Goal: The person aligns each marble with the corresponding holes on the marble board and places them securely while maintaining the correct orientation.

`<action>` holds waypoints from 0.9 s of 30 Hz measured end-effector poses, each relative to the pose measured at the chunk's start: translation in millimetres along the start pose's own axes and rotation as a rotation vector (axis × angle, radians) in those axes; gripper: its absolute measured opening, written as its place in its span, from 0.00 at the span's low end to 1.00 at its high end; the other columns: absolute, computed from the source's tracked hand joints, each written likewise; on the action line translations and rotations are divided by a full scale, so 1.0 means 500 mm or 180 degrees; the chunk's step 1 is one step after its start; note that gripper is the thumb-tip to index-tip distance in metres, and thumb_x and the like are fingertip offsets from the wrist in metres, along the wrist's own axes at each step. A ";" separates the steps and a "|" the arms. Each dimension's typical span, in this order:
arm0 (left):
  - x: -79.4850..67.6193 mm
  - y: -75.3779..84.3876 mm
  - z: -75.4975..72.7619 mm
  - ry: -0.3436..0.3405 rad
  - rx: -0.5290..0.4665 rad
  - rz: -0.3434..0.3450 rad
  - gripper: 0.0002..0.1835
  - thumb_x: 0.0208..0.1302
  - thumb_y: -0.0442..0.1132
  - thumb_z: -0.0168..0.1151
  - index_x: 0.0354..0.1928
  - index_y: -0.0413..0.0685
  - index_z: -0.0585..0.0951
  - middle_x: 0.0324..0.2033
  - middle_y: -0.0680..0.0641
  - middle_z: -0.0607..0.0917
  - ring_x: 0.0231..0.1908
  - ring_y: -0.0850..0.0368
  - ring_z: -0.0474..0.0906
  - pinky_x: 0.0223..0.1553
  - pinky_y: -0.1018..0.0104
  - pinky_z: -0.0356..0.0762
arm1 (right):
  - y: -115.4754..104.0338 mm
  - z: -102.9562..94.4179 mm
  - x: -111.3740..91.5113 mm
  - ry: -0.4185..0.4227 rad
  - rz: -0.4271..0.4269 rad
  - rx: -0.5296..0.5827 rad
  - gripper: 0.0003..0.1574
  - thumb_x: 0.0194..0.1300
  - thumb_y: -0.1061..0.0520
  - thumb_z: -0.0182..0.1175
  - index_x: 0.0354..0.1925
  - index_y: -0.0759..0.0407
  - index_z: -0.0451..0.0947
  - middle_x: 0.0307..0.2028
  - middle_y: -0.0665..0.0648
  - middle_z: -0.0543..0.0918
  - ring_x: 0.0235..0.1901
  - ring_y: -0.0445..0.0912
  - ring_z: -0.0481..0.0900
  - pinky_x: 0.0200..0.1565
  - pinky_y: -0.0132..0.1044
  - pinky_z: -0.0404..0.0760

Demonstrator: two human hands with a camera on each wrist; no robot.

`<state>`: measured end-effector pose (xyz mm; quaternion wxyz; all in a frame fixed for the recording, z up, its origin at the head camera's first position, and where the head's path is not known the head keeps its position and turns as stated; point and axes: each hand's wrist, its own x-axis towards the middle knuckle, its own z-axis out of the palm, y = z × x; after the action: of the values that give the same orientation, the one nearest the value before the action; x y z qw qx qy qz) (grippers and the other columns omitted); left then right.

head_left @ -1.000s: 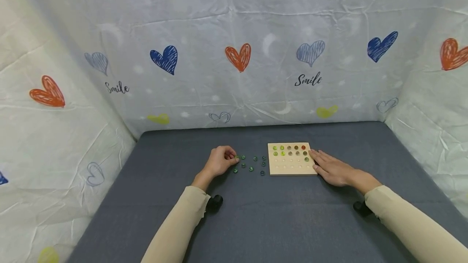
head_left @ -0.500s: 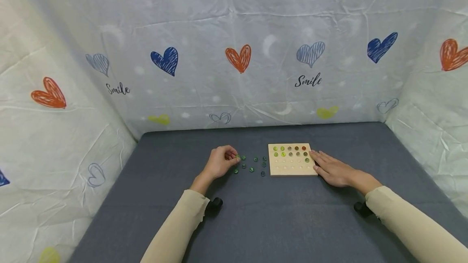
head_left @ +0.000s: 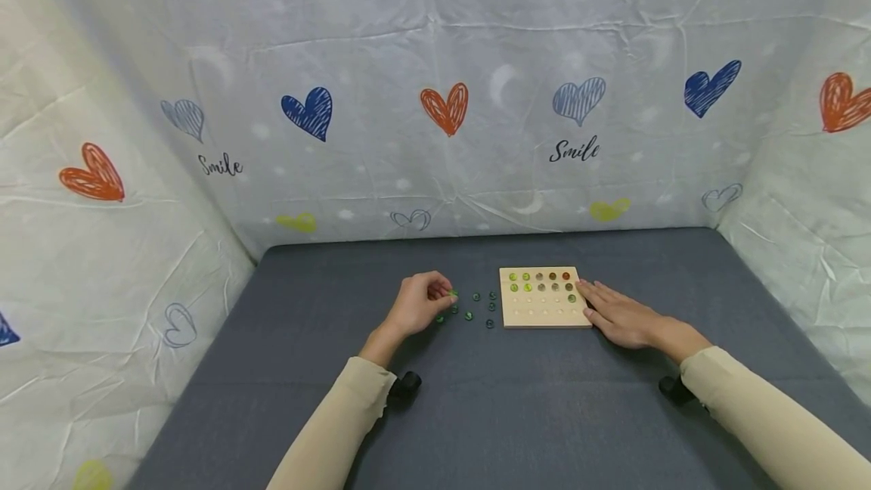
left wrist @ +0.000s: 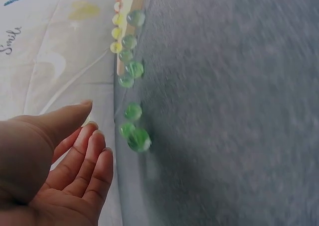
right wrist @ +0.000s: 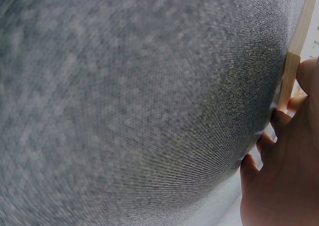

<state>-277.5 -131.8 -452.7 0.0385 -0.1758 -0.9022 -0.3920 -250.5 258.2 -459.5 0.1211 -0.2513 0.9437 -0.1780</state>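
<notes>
1. Left of centre in the head view, your left hand point(head_left: 423, 304) is curled, thumb against fingers, and appears to be pinching a green marble point(head_left: 454, 293). The left wrist view shows only a pale green sliver between the tips, so the grip itself is mostly hidden.

2. Just below and to the right of those fingertips, near the middle of the frame, seven loose marbles point(head_left: 469, 316) lie scattered on the grey cloth point(head_left: 435, 414). They are green or dark, and they stretch almost to the board's left side. These are what you have left to place, along with the one at your fingers; another could be hidden behind your hand.

3. Right of centre lies the board point(head_left: 537, 321), flat on the cloth. Its top two rows look full, yellow-green at the left through to a red marble point(head_left: 565, 276) at the upper right. The third row has just one marble point(head_left: 571, 299), at its right end; its other hollows and the visible ones along the bottom are bare. I judge you slightly past halfway.

4. Farther right, your right hand point(head_left: 621, 320) lies flat with straight fingers, grasping nothing, its fingertips at the board's right edge, perhaps steadying it.
</notes>
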 end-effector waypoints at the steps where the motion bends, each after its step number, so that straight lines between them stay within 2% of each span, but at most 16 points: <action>1: 0.000 0.003 0.002 -0.0013 -0.0011 0.0010 0.05 0.65 0.35 0.72 0.39 0.43 0.85 0.30 0.50 0.84 0.30 0.60 0.79 0.35 0.62 0.79 | 0.001 0.000 0.000 -0.0009 0.0007 0.0000 0.39 0.85 0.46 0.40 0.80 0.66 0.47 0.79 0.69 0.49 0.77 0.69 0.45 0.73 0.65 0.49; 12: 0.009 0.035 0.024 -0.0083 -0.0022 0.0126 0.05 0.65 0.35 0.72 0.39 0.44 0.85 0.31 0.51 0.84 0.30 0.61 0.78 0.35 0.65 0.78 | 0.005 0.000 0.001 -0.0011 -0.0008 -0.0015 0.39 0.85 0.45 0.40 0.80 0.66 0.47 0.79 0.70 0.49 0.77 0.70 0.46 0.72 0.65 0.50; 27: 0.015 0.051 0.048 -0.0186 0.0004 0.0191 0.05 0.66 0.34 0.71 0.41 0.43 0.84 0.32 0.50 0.84 0.31 0.61 0.78 0.35 0.66 0.79 | 0.002 -0.001 0.000 -0.0032 0.0027 -0.0013 0.38 0.85 0.47 0.40 0.80 0.66 0.47 0.79 0.70 0.49 0.77 0.69 0.45 0.73 0.65 0.50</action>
<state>-273.9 -95.9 -450.0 0.0240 -0.2142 -0.8975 -0.3848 -251.2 259.1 -459.4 0.1261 -0.2484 0.9445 -0.1743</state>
